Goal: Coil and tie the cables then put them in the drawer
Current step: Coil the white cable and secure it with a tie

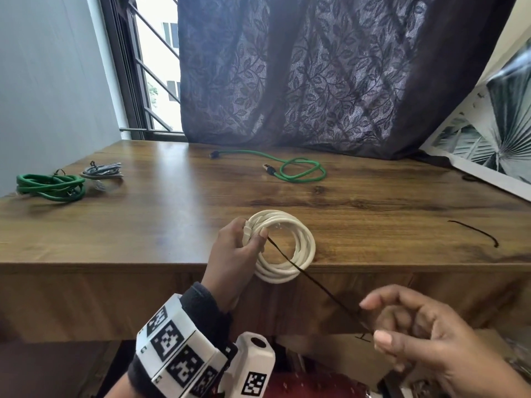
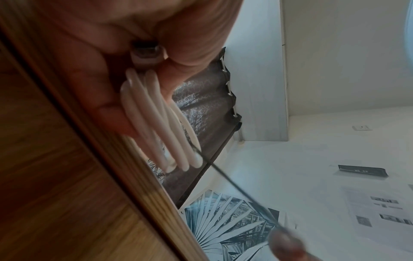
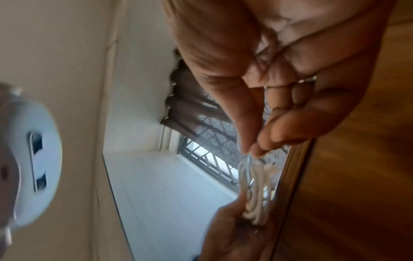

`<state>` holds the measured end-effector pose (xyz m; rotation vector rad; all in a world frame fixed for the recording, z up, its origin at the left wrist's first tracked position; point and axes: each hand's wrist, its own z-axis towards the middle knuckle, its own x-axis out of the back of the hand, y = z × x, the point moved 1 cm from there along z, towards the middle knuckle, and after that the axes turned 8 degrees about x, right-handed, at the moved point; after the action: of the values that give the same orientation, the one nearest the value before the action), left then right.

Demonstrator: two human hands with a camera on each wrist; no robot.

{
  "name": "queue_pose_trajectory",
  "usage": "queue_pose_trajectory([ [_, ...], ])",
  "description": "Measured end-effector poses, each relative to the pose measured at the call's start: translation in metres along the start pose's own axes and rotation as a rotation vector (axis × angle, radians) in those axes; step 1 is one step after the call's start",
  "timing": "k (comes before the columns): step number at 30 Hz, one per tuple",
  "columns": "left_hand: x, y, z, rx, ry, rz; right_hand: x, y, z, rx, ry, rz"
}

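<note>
My left hand (image 1: pixel 253 235) grips a coiled white cable (image 1: pixel 304 242) at the table's front edge, thumb pressed on the coil's left side. A thin black tie (image 1: pixel 316 285) runs taut from under that thumb, across the coil, down to my right hand (image 1: pixel 373 326), which pinches its free end below the table edge. The left wrist view shows the white loops (image 2: pixel 161 127) in my fingers and the tie (image 2: pixel 234 185) leading away. In the right wrist view my fingertips (image 3: pixel 252 151) pinch the tie just above the coil (image 3: pixel 257 194).
A loose green cable (image 1: pixel 301 170) lies at the back middle of the wooden table (image 1: pixel 143 225). A coiled green cable (image 1: pixel 51 186) and a coiled grey cable (image 1: pixel 102 172) sit at the far left. Another black tie (image 1: pixel 477 232) lies at the right, with a poster (image 1: pixel 488 139) behind it.
</note>
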<state>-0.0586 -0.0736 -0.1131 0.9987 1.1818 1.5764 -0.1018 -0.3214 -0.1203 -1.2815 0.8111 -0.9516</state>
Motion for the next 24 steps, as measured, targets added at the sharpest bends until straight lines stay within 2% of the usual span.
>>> queue_pose_trajectory([
  [3, -0.003, 0.003, -0.002, 0.001, 0.013, 0.026, -0.01, 0.002, -0.001, -0.052, -0.268, 0.262],
  [6, -0.004, 0.004, -0.003, -0.011, 0.026, 0.074, -0.023, -0.003, -0.001, 0.092, -0.366, 0.355],
  [10, -0.004, 0.005, -0.004, -0.033, 0.026, 0.124, -0.037, -0.022, -0.002, 0.395, -0.251, 0.14],
  [12, -0.004, 0.006, -0.005, -0.081, 0.022, 0.177, -0.043, -0.035, -0.002, 0.535, -0.244, 0.05],
  [14, -0.004, 0.007, -0.008, -0.145, 0.03, 0.239, -0.05, -0.044, 0.0, 0.61, -0.207, 0.002],
  [17, -0.007, 0.008, -0.013, -0.193, 0.008, 0.239, -0.057, -0.05, 0.006, 0.693, -0.07, -0.099],
  [20, -0.009, 0.007, -0.017, -0.226, -0.018, 0.241, -0.062, -0.05, 0.011, 0.693, -0.015, -0.078],
  [24, -0.011, 0.006, -0.022, -0.303, 0.006, 0.266, -0.062, -0.045, 0.023, 0.459, 0.098, 0.078],
])
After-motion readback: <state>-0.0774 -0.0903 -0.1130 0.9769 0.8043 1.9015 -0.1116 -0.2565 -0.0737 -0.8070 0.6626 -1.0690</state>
